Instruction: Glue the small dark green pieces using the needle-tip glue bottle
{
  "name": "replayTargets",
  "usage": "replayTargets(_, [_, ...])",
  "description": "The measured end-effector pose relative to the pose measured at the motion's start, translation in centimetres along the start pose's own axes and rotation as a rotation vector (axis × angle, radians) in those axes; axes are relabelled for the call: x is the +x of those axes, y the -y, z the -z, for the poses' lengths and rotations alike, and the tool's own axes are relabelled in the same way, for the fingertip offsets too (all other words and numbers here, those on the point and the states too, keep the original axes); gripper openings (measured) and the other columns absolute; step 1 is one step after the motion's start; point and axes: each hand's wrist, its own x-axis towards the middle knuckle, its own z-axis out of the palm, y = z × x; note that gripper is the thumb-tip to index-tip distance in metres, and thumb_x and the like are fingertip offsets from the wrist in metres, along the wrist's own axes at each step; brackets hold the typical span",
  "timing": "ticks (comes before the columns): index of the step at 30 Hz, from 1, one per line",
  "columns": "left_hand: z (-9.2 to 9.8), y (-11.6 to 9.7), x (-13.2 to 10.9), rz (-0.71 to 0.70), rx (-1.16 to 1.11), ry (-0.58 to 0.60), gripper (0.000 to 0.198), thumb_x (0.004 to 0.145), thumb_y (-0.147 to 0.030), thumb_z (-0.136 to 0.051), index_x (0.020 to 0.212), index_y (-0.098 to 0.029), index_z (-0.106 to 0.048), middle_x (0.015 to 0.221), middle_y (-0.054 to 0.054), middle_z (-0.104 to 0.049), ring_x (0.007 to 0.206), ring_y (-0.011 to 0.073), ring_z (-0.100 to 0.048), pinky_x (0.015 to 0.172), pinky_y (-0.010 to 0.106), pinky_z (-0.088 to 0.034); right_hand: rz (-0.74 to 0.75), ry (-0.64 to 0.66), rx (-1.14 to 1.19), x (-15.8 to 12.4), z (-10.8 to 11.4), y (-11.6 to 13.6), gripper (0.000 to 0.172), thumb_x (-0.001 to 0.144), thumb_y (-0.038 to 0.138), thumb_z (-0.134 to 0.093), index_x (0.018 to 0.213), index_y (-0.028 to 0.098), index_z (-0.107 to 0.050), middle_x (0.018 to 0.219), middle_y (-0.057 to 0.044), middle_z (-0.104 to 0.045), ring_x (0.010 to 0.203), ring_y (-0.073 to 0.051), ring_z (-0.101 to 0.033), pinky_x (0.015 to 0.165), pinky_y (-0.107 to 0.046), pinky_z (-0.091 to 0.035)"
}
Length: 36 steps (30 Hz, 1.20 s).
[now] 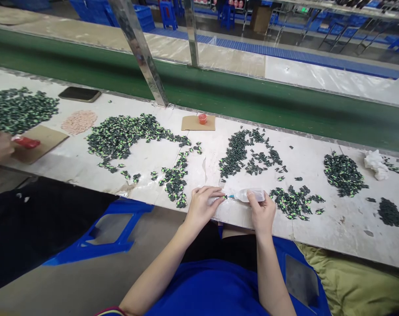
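Currently the right hand (263, 211) grips a translucent bottle (242, 194), its tip at a small dark piece (224, 197) pinched by the left hand (202, 204). Green-and-dark pieces (175, 181) crowd both hands' outer sides; beyond them are loose dark parts (234, 153), a red cup (202, 119) on cardboard (190, 124) and, farther left, a slanting metal post (140, 52).

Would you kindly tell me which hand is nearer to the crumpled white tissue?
Right. The right hand, holding the squeeze bottle, is to the left of the tissue; the left hand is farther left.
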Motion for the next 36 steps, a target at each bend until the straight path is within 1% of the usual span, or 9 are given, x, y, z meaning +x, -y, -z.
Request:
replayTargets(5, [0.0,0.1,-0.1,-0.026,0.003,-0.005,0.013,0.078,-0.019,-0.070,0.090,-0.023,-0.066,0.089,0.002,-0.077,0.100,0.0234,-0.067,0.092,0.043,-0.041,-0.015,-0.046,0.024,-0.1,0.1,0.1,0.030,0.068,0.046,-0.066,0.063,0.018,-0.058,0.056,0.001,-0.058,0.056,-0.015,-0.051,0.053,-0.025,-0.042])
replayTargets(12, [-0.1,0.4,-0.1,-0.041,0.003,-0.020,0.011,0.079,-0.020,-0.069,0.089,-0.022,-0.067,0.089,0.003,-0.077,0.100,0.0250,-0.067,0.092,0.046,-0.041,0.003,0.021,0.015,0.0,0.1,0.2,0.029,0.069,0.045,-0.065,0.063,0.017,-0.058,0.057,0.001,-0.059,0.055,-0.014,-0.051,0.052,-0.025,-0.041])
replayTargets(19, [-0.1,0.2,-0.1,-0.035,0.017,-0.020,0.010,0.078,-0.020,-0.071,0.087,-0.022,-0.068,0.090,0.004,-0.077,0.099,0.0250,-0.068,0.092,0.045,-0.042,0.003,0.010,0.022,-0.1,0.2,0.2,0.029,0.070,0.044,-0.065,0.062,0.018,-0.057,0.055,0.002,-0.057,0.053,-0.013,-0.049,0.050,-0.024,-0.040])
replayTargets(21, [-0.1,0.2,-0.1,-0.027,0.013,-0.015,0.012,0.077,-0.019,-0.071,0.089,-0.022,-0.067,0.090,0.003,-0.077,0.100,0.0246,-0.068,0.092,0.045,-0.042,-0.003,-0.011,0.051,0.0,0.3,0.0,0.030,0.070,0.045,-0.066,0.064,0.017,-0.058,0.057,0.001,-0.059,0.055,-0.014,-0.052,0.052,-0.025,-0.042])
replayTargets(26, [0.3,0.2,-0.1,-0.042,-0.002,0.028,0.022,0.078,-0.018,-0.069,0.099,-0.023,-0.065,0.092,0.003,-0.077,0.103,0.0250,-0.066,0.094,0.047,-0.042,-0.015,-0.147,0.198,0.2,0.5,-0.7,0.035,0.067,0.046,-0.071,0.080,0.015,-0.061,0.073,-0.005,-0.068,0.065,-0.019,-0.062,0.060,-0.030,-0.050])
replayTargets(30, [1.1,0.0,0.5,-0.101,-0.023,0.104,0.022,0.080,-0.021,-0.067,0.103,-0.022,-0.066,0.094,0.005,-0.076,0.100,0.0250,-0.067,0.092,0.043,-0.046,0.045,-0.137,0.234,0.6,0.2,-0.6,0.042,0.057,0.035,-0.080,0.085,0.020,-0.052,0.081,-0.004,-0.069,0.077,-0.021,-0.068,0.073,-0.034,-0.053])
replayTargets(31, [1.3,-0.1,0.8,-0.115,-0.016,0.089,0.019,0.082,-0.022,-0.065,0.101,-0.022,-0.067,0.094,0.005,-0.076,0.097,0.0244,-0.067,0.090,0.041,-0.048,0.054,-0.140,0.243,0.8,0.0,-0.6,0.044,0.056,0.033,-0.081,0.085,0.021,-0.050,0.083,-0.004,-0.069,0.082,-0.021,-0.068,0.077,-0.036,-0.053])
replayTargets(33, [1.4,-0.4,1.7,-0.145,0.031,0.008,0.013,0.085,-0.021,-0.061,0.095,-0.021,-0.069,0.094,0.006,-0.075,0.092,0.0234,-0.067,0.087,0.039,-0.050,0.059,-0.139,0.247,1.2,-0.5,-0.6,0.047,0.056,0.031,-0.081,0.089,0.022,-0.048,0.090,-0.005,-0.069,0.091,-0.022,-0.068,0.085,-0.038,-0.052])
replayTargets(36, [1.1,-0.8,3.1,-0.199,0.133,-0.114,0.016,0.086,-0.015,-0.056,0.089,-0.022,-0.070,0.091,0.005,-0.074,0.091,0.0236,-0.064,0.083,0.038,-0.050,0.059,-0.104,0.214,1.7,-1.1,-1.0,0.050,0.059,0.032,-0.079,0.097,0.021,-0.050,0.102,-0.009,-0.067,0.099,-0.022,-0.066,0.090,-0.040,-0.051])
